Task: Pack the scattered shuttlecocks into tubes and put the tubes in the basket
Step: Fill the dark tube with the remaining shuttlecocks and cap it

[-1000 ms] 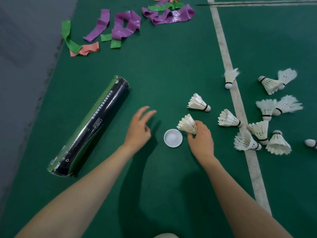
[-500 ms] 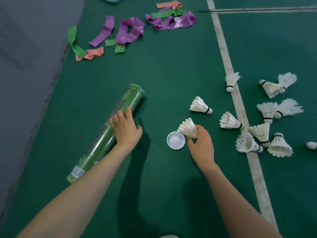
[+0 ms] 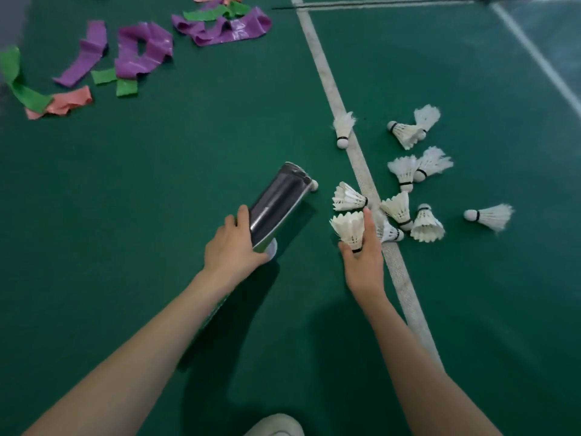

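Observation:
My left hand [image 3: 234, 247] grips a dark shuttlecock tube [image 3: 278, 204], lifted and tilted, its far end pointing away toward the court line. A white lid [image 3: 273, 248] peeks out under the tube beside that hand. My right hand [image 3: 361, 259] holds one white feather shuttlecock [image 3: 347, 229] by its cork, feathers up. Another shuttlecock [image 3: 347, 198] lies just beyond it. Several more shuttlecocks [image 3: 405, 171] lie scattered right of the white line, one farther off [image 3: 490, 215]. A small white cork end [image 3: 313, 185] shows behind the tube's far end.
A white court line [image 3: 327, 77] runs diagonally across the green floor [image 3: 195, 146]. Purple [image 3: 143, 51], green [image 3: 19, 86] and pink [image 3: 67, 102] elastic bands lie at the upper left. A white shoe tip [image 3: 275, 426] shows at the bottom edge. No basket is in view.
My left hand has picked the tube up off the floor and swung it toward the shuttlecocks. My right hand has lifted its shuttlecock and shifted right. The lid is now mostly hidden by the tube.

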`<state>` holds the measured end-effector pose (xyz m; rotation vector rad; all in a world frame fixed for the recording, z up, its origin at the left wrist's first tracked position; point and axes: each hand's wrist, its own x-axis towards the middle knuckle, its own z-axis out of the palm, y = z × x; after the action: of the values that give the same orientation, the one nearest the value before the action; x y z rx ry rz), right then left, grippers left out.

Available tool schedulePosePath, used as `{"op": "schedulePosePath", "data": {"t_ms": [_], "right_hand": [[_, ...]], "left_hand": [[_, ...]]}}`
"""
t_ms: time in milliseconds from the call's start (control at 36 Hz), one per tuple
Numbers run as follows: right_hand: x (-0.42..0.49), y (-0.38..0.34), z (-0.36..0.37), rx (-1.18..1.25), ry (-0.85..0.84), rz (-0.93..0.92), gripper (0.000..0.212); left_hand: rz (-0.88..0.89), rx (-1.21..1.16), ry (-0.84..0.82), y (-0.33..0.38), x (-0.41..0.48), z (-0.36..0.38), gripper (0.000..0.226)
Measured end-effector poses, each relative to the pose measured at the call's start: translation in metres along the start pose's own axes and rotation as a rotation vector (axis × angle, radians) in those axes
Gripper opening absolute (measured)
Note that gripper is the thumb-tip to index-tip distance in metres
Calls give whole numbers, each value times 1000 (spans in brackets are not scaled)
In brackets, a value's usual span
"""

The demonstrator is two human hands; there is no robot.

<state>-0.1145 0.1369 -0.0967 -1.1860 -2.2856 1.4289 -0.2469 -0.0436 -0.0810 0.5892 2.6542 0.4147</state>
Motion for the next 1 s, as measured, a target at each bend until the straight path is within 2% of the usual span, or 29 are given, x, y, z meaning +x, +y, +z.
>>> {"op": "schedulePosePath", "data": {"t_ms": [167, 389, 472, 528, 583, 667, 722, 833, 1000], "right_hand": [[17, -4, -41, 209, 225, 94, 59], [32, -17, -105, 563, 519, 234, 64], [29, -17, -121, 651, 590, 216, 59], [25, -12, -125, 620, 526, 197, 50], [22, -3, -121, 531, 361, 189, 42], [11, 1, -114, 415, 172, 202, 52], [3, 0, -111, 406, 137, 174, 51], [-11, -5, -108, 358, 130, 7, 45], [-18, -11, -100, 333, 15, -93, 53]], "left_hand": [[199, 88, -85, 48, -5, 8, 99], [409, 102, -171, 87, -11, 19, 106], [487, 132, -153, 96, -18, 22, 104], [517, 135, -140, 100, -25, 24, 102], [538, 129, -130, 103, -30, 27, 101], [538, 106, -109, 103, -35, 31, 101], [511, 81, -90, 101, -36, 32, 102], [488, 62, -81, 97, -37, 32, 104], [488, 84, -69, 87, -38, 34, 104]]}}
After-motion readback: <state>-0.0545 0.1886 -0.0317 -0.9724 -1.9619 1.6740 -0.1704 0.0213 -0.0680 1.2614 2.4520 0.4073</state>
